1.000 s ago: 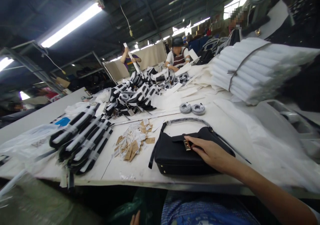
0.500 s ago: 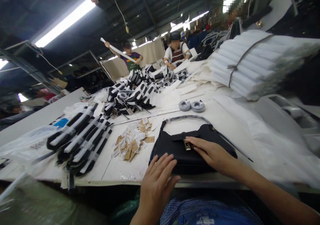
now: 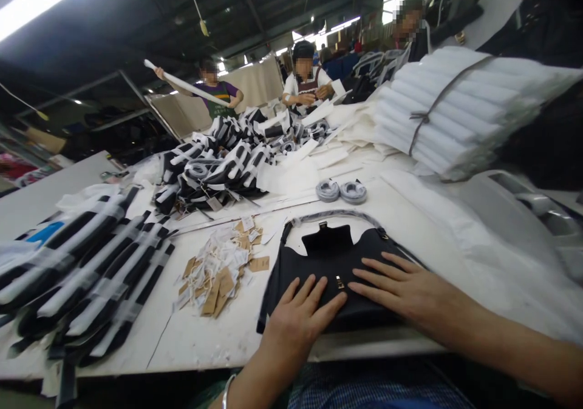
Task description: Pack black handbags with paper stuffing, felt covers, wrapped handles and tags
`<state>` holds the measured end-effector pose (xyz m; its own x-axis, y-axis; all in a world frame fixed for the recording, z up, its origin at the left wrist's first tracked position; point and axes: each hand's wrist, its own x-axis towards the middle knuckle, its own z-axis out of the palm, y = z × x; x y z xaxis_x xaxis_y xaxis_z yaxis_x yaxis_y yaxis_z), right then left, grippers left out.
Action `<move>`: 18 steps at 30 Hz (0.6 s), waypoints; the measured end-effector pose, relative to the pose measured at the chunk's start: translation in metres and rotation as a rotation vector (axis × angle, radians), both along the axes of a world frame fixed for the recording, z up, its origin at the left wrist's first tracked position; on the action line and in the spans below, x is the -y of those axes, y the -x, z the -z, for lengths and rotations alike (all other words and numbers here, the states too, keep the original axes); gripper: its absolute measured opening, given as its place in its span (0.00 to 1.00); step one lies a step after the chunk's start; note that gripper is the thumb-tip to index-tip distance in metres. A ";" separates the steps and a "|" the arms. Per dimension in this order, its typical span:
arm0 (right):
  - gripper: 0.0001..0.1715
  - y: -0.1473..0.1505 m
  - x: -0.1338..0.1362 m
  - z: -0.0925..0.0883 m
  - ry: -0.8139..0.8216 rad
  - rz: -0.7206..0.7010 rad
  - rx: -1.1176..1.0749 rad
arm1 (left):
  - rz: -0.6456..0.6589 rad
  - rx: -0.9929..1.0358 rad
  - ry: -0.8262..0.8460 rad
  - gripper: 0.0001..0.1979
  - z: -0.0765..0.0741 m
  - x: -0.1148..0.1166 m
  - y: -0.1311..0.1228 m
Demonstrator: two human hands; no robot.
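A black handbag (image 3: 291, 269) lies flat on the white table right in front of me. Its closing flap (image 3: 327, 239) is lifted and points away from me, and the gold clasp (image 3: 339, 282) shows on the bag's front. My left hand (image 3: 303, 312) rests on the bag's lower left part, fingers spread. On the right side of the bag, my right hand (image 3: 403, 284) lies flat with its fingers stretched out. The wrapped handle (image 3: 332, 215) curves along the far side. Two coiled grey straps (image 3: 340, 191) lie just beyond it.
Paper tags (image 3: 223, 269) are heaped left of the bag. Farther left lie several padded black bags (image 3: 91, 269). A pile of wrapped bags (image 3: 223, 166) sits beyond, with co-workers behind it. A tied bundle of white foam rolls (image 3: 450, 105) stands at the back right.
The bag's flap has come open off the clasp. My right hand has left the clasp and spread over the bag, and my left hand has moved onto it. The view has shifted.
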<state>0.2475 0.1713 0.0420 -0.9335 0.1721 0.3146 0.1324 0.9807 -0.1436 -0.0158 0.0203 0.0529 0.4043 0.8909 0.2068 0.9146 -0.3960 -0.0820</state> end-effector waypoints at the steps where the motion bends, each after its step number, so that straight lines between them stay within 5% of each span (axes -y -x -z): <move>1: 0.44 -0.001 0.001 0.008 -0.010 -0.002 0.007 | 0.013 0.005 -0.014 0.29 0.007 0.002 0.001; 4: 0.46 -0.007 0.009 0.026 0.050 0.026 0.009 | 0.022 0.073 0.040 0.30 0.017 0.009 0.002; 8: 0.44 -0.011 0.019 0.025 0.208 0.051 0.041 | -0.009 0.162 0.156 0.34 0.014 0.014 -0.009; 14: 0.46 -0.008 0.017 0.007 0.284 0.057 0.146 | 0.012 0.114 -0.086 0.35 0.038 0.000 -0.022; 18: 0.32 0.001 0.002 -0.024 0.425 0.018 0.147 | -0.012 0.058 -0.273 0.35 0.065 -0.007 -0.023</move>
